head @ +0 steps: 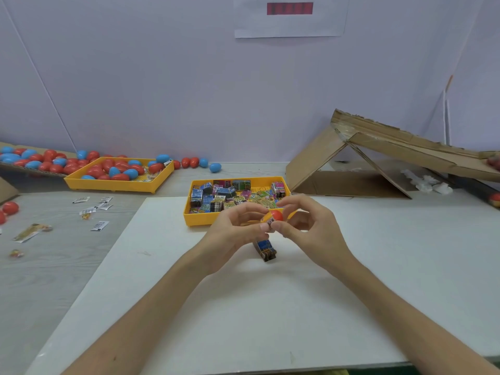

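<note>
Both hands meet over the white board [243,307] just in front of a yellow tray. My left hand [238,228] and my right hand [308,226] pinch a small red plastic egg [276,215] between fingertips, together with an orange printed packet [266,219] pressed against it. Below the hands, a small blue and dark printed box [265,250] lies on the board. How the egg's halves sit is hidden by the fingers.
The yellow tray [200,219] holds several small printed boxes. A second yellow tray [116,182] at the back left holds red and blue eggs, with more eggs [40,161] behind. Small packets [92,209] lie at the left. A cardboard ramp [392,150] stands at the right.
</note>
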Tool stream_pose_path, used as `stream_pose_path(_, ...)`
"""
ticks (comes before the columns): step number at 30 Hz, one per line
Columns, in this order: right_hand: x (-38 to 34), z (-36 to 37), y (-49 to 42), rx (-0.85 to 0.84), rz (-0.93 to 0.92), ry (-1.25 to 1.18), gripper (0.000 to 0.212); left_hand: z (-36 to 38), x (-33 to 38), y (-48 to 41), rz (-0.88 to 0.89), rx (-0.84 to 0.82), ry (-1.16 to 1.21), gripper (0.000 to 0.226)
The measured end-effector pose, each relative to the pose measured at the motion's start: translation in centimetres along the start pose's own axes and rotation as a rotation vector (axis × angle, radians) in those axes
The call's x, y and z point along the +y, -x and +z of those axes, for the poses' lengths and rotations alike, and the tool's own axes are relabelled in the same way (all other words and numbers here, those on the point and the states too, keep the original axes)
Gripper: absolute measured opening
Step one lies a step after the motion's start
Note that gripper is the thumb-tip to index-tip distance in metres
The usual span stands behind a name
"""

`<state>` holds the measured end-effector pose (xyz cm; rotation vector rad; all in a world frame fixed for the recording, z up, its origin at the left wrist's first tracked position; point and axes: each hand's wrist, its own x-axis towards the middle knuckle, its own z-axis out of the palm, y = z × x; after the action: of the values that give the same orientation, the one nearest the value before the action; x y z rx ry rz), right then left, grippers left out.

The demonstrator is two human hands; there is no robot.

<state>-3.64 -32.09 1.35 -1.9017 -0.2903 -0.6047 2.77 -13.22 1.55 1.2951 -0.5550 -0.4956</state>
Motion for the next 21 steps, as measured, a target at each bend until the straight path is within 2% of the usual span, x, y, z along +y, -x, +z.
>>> stream_pose_path(7,0.24,-0.08,0.09,-0.011,0.001,-0.068,0.021,0.25,0.10,0.06,-0.017,0.013,0.074,0.027)
stream_pose_path(21,0.22,-0.14,-0.08,-0.001,-0.001,-0.248,0.027,0.46,-0.02,0.18,-0.026,0.000,0.161,0.019)
